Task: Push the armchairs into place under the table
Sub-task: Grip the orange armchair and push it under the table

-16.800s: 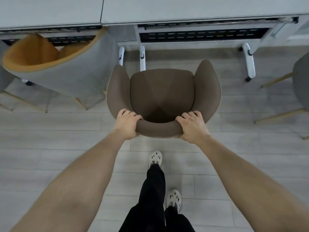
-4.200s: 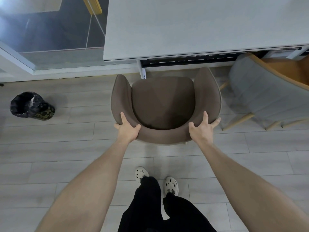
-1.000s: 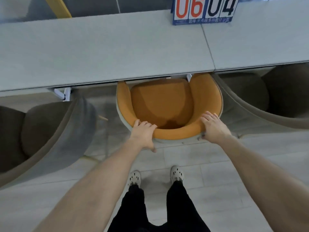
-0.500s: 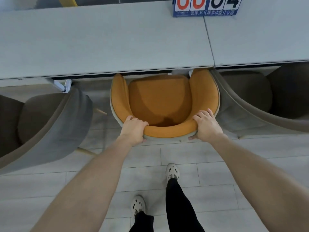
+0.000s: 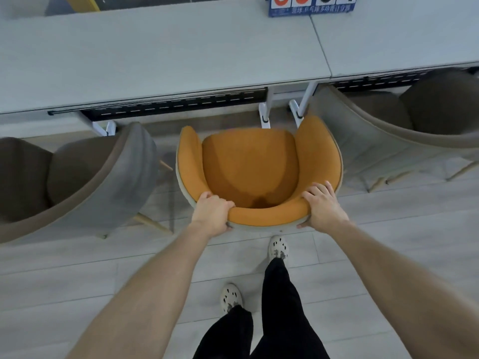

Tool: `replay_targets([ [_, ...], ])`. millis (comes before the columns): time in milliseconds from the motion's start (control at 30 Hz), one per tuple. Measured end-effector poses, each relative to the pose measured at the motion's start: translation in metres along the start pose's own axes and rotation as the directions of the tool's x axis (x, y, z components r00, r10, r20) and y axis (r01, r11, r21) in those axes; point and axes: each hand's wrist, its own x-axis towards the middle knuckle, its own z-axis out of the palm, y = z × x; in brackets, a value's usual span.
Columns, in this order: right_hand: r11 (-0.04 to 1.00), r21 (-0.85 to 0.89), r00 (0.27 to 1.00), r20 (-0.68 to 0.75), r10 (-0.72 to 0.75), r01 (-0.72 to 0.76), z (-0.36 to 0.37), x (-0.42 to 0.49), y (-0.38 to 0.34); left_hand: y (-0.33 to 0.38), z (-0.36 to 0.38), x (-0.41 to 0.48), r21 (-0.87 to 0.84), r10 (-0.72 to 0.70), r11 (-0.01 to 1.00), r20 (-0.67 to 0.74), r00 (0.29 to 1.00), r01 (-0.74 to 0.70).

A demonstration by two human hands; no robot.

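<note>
An armchair with an orange inside and a grey shell [image 5: 248, 164] stands on the floor in front of the long grey table [image 5: 160, 58], its whole seat out from under the table edge. My left hand [image 5: 211, 213] grips the left end of the backrest rim, fingers curled over the top. My right hand [image 5: 322, 206] grips the right end of the rim, fingers on top and thumb underneath.
A brown-and-grey armchair [image 5: 77, 177] stands close on the left, another [image 5: 394, 128] on the right, partly under the table. White table legs [image 5: 265, 115] are just beyond the orange chair. A scoreboard [image 5: 311, 6] sits on the table. My feet [image 5: 278, 248] are behind the chair.
The orange chair has come back out from under the table toward me, and I have stepped back. Both hands keep their hold on the backrest rim.
</note>
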Motion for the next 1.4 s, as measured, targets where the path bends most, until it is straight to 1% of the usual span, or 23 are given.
replay_targets([
  [200, 0.998, 0.008, 0.998, -0.019, -0.065, 0.065, 0.009, -0.012, -0.040, -0.016, 0.023, -0.052, -0.040, -0.052, 0.998, -0.003, 0.999, 0.052],
  [400, 0.996, 0.017, 0.996, -0.039, -0.082, 0.082, 0.004, 0.012, -0.058, -0.044, 0.023, -0.049, -0.101, -0.090, 0.991, 0.009, 0.996, 0.090],
  [767, 0.995, 0.061, 0.988, -0.133, -0.075, 0.083, -0.026, 0.077, -0.024, -0.065, -0.014, 0.026, -0.105, -0.092, 0.990, 0.010, 0.996, 0.092],
  [933, 0.996, 0.064, 0.991, -0.128, -0.049, 0.058, -0.036, 0.091, -0.014, -0.067, -0.020, 0.051, -0.072, -0.088, 0.994, -0.016, 0.996, 0.087],
  [1033, 0.997, 0.054, 0.993, -0.110, -0.045, 0.051, -0.041, 0.094, -0.009, -0.064, -0.021, 0.058, -0.067, -0.090, 0.994, -0.029, 0.996, 0.088],
  [1133, 0.997, 0.064, 0.992, -0.121, -0.045, 0.053, -0.041, 0.095, -0.005, -0.061, -0.020, 0.059, -0.062, -0.091, 0.994, -0.045, 0.995, 0.088],
  [1400, 0.997, 0.048, 0.993, -0.104, -0.055, 0.060, -0.042, 0.080, 0.004, -0.041, -0.019, 0.049, -0.100, -0.082, 0.992, -0.036, 0.996, 0.078],
])
